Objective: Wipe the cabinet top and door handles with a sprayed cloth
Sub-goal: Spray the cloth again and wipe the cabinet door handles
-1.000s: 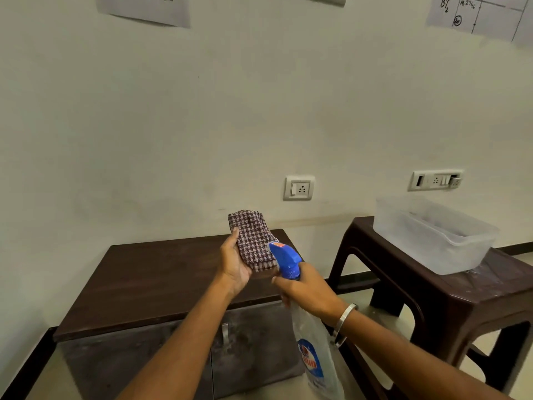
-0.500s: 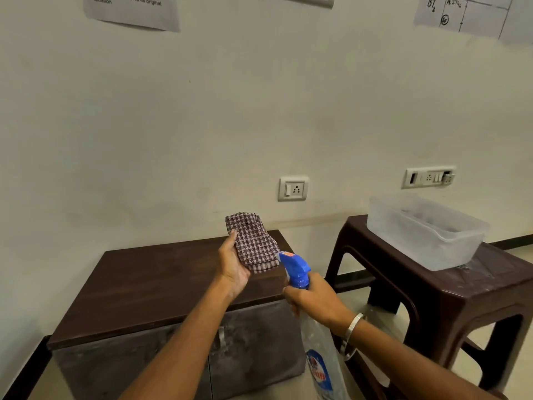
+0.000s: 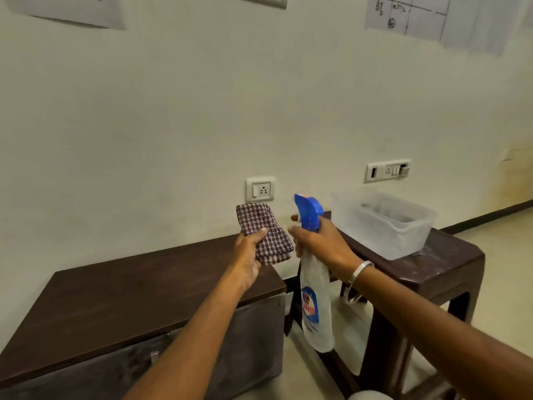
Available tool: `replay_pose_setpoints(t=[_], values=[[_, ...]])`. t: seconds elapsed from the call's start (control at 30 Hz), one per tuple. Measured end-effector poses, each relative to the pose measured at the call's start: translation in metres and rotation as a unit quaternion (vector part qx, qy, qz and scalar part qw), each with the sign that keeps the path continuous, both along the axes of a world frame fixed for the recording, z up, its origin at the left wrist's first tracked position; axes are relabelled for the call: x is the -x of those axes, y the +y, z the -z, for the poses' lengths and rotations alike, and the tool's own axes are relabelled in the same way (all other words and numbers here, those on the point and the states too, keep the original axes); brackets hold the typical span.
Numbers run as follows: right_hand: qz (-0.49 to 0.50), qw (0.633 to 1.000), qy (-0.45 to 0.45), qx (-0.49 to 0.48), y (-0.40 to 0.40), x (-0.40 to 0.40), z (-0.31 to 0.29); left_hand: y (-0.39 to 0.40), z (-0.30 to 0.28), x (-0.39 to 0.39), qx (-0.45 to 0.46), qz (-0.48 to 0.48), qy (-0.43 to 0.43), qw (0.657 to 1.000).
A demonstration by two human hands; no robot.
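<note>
Checked maroon-and-white cloth (image 3: 262,232), folded, is pinched in the left hand (image 3: 248,255), thumb on its face and fingers hidden behind it, held in the air above the right end of the cabinet top (image 3: 138,295). The right hand (image 3: 320,243) grips the neck of a spray bottle (image 3: 314,284), fingers curled round under the blue trigger head (image 3: 308,212), whose nozzle points left toward the cloth, just beside it. The bottle hangs upright, clear, its liquid level hard to judge.

The cabinet's left end and lower front are cut off by the frame, and the left forearm crosses its doors; one small metal handle (image 3: 154,356) shows on the dark front, and any other cannot be made out. A silver bangle (image 3: 359,274) sits on the right wrist.

To the right a dark stool (image 3: 450,269) carries a translucent plastic tub (image 3: 383,223); the bottle and right arm cover part of the stool's legs. Two socket plates (image 3: 260,189) are on the cream wall, with paper sheets (image 3: 432,15) pinned above, cut off at the top.

The bottle's label is partly readable, ending in "olin". The sheet at upper right bears handwritten marks too blurred to read surely.
</note>
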State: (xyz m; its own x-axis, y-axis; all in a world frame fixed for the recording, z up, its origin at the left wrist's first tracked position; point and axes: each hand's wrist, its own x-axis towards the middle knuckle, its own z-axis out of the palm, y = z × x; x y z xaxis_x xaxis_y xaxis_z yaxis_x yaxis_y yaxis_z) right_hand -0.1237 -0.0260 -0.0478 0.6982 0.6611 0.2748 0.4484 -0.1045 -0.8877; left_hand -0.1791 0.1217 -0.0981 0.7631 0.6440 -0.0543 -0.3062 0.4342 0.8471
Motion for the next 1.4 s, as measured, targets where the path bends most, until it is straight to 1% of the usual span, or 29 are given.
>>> replay_pose_setpoints(t=[0.13,0.3,0.47,0.6,0.73,0.83,1.0,1.2,1.4], values=[[0.049,0.996,-0.01,-0.076,-0.015,-0.03,-0.042,-0.019,-0.013,-0.029,-0.034,0.027,-0.002,0.999],[0.121,0.982,-0.048,-0.139,-0.04,-0.074,-0.1,-0.049,-0.032,-0.061,-0.045,0.059,-0.019,0.997],[0.214,0.952,-0.068,-0.208,-0.07,-0.123,-0.148,-0.07,-0.031,-0.087,-0.039,0.077,-0.02,0.996],[0.279,0.928,-0.095,-0.229,-0.088,-0.16,-0.167,-0.082,-0.02,-0.102,-0.032,0.089,-0.014,0.995],[0.314,0.915,-0.111,-0.229,-0.095,-0.192,-0.164,-0.086,-0.003,-0.115,-0.033,0.104,0.004,0.994],[0.328,0.91,-0.112,-0.228,-0.095,-0.211,-0.152,-0.082,0.011,-0.122,-0.025,0.103,0.014,0.994],[0.348,0.913,-0.094,-0.191,-0.085,-0.241,-0.113,-0.072,0.026,-0.125,-0.025,0.096,0.03,0.995],[0.356,0.918,-0.068,-0.16,-0.076,-0.257,-0.072,-0.059,0.038,-0.122,-0.029,0.086,0.041,0.995],[0.354,0.923,-0.062,-0.139,-0.07,-0.252,-0.068,-0.051,0.048,-0.117,-0.02,0.079,0.04,0.996]])
